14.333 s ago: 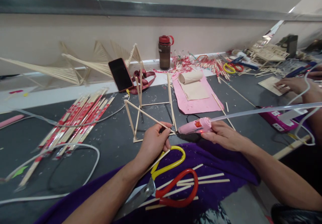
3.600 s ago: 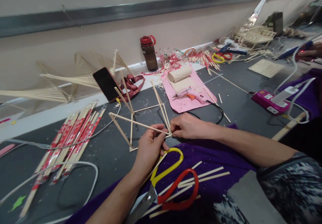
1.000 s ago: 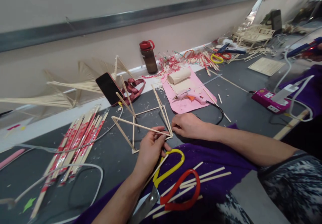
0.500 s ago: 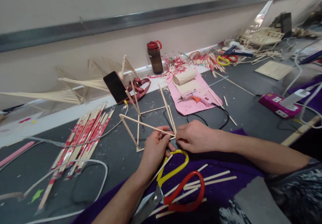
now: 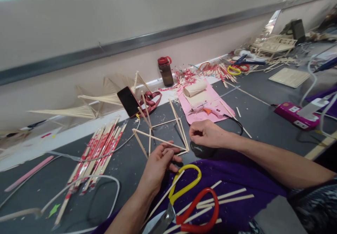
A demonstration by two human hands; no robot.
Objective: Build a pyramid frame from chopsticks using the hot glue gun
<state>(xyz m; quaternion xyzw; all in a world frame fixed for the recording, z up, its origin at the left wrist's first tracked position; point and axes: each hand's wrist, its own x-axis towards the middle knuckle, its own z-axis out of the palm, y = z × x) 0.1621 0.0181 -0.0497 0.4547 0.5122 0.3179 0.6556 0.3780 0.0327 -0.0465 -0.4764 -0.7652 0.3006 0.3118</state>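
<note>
Loosely parted, the left hand's [image 5: 158, 162] grip sits at the stick frame [image 5: 155, 138], centre of the picture; the right hand [image 5: 207, 134], apart from its near corner [image 5: 187, 150], is curled, contents hidden. Keeping that joint still and aligned seems wisest. The glue gun [image 5: 216, 111] lies right of centre on a pink sheet [image 5: 193, 119].

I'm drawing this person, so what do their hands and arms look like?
The left hand and right hand wear no gloves; I see no rings or watch. Both forearms are bare. A dark sleeve with pale patterning shows on the right arm.
</note>
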